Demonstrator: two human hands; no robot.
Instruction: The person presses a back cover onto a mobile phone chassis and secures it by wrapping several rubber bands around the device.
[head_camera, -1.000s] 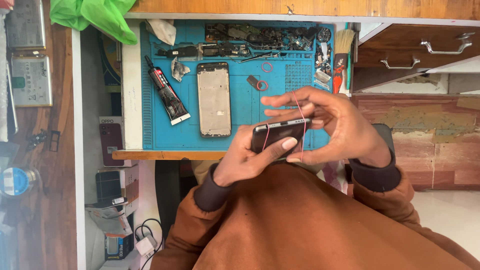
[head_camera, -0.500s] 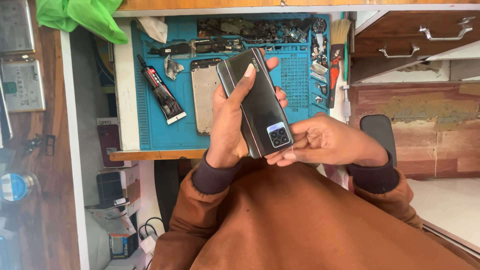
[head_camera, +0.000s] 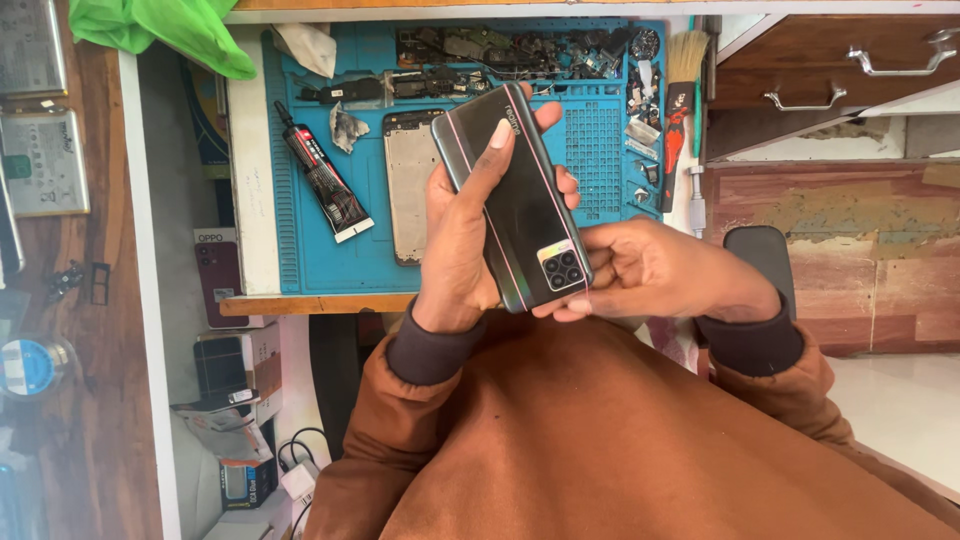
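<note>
Phone (head_camera: 520, 200) is in both hands above the blue mat (head_camera: 600, 150) on the worktop (head_camera: 250, 170), back side up. Its long axis runs from far-left to near-right, with the camera block at the near end. Left hand (head_camera: 465, 240) is closed around the left edge and the middle, 1 finger lying flat on the back. Right hand (head_camera: 650, 265) pinches the near corner by the camera. A bare phone frame (head_camera: 410, 190) and a glue tube (head_camera: 322, 172) lie on the mat.

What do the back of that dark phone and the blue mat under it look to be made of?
Phone: glossy glass or plastic, judging by its streaky reflections. Blue work mat: matte, likely silicone rubber, with moulded grid pockets.
</note>
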